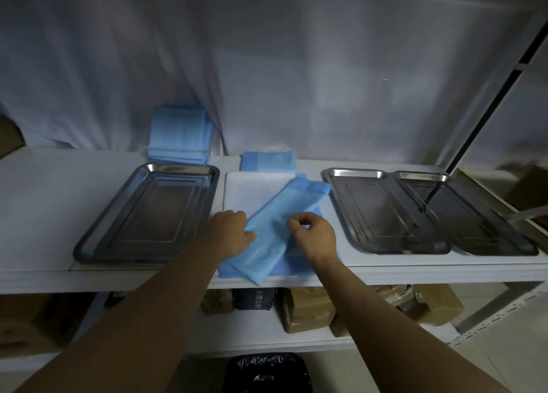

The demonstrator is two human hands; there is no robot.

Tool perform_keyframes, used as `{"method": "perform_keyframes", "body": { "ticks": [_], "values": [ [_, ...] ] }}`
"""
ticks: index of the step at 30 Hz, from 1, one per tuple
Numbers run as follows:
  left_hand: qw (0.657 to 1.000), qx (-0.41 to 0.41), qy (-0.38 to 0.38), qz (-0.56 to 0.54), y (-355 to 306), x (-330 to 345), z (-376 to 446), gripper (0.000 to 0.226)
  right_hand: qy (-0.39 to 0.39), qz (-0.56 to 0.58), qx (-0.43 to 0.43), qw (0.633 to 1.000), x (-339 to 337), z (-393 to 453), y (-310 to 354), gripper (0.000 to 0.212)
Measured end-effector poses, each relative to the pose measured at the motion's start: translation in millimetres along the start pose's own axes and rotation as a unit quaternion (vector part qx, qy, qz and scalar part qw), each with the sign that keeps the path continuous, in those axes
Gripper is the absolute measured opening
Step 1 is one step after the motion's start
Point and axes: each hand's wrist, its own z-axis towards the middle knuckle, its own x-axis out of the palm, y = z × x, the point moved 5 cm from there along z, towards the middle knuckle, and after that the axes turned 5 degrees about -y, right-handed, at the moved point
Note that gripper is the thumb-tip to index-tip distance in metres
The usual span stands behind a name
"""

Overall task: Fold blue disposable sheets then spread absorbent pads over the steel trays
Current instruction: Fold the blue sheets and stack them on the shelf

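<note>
The left hand (229,232) lay flat on the folded blue sheet (278,229) between the steel trays (89,244), while the right hand (311,232) pinched its top layer.

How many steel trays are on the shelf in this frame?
3. One rectangular steel tray sits left of the hands and the blue sheet. Two more sit to the right, side by side: the nearer one and the far-right one, edges touching or overlapping. None appears hidden.
</note>
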Motion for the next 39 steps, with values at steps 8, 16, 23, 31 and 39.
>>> {"method": "perform_keyframes", "body": {
  "ticks": [8,16,23,31,39],
  "values": [
    [0.99,0.012,0.029,-0.14,-11.0,4.0,-12.1,0.031,0.02,0.071,0.019,0.997,7.2,7.2,-9.5,0.048],
    [0.994,0.084,0.007,-0.075,-19.3,18.1,-26.9,0.04,0.037,0.076,0.08,0.993,-8.9,13.8,-23.6,0.025],
    [0.993,0.095,0.023,-0.073,-24.9,26.2,-53.2,0.056,0.13,-0.175,-0.051,0.975,-14.9,-17.3,-16.2,0.028],
    [0.992,0.127,-0.004,0.014,-13.1,33.2,-79.0,0.074,0.14,-0.431,-0.281,0.846,-22.9,-65.4,-27.5,0.075],
    [0.987,0.099,-0.038,0.12,-22.0,35.2,-88.2,0.089,0.099,-0.466,-0.28,0.834,-9.8,-76.4,-37.4,0.07]
  ]
}}
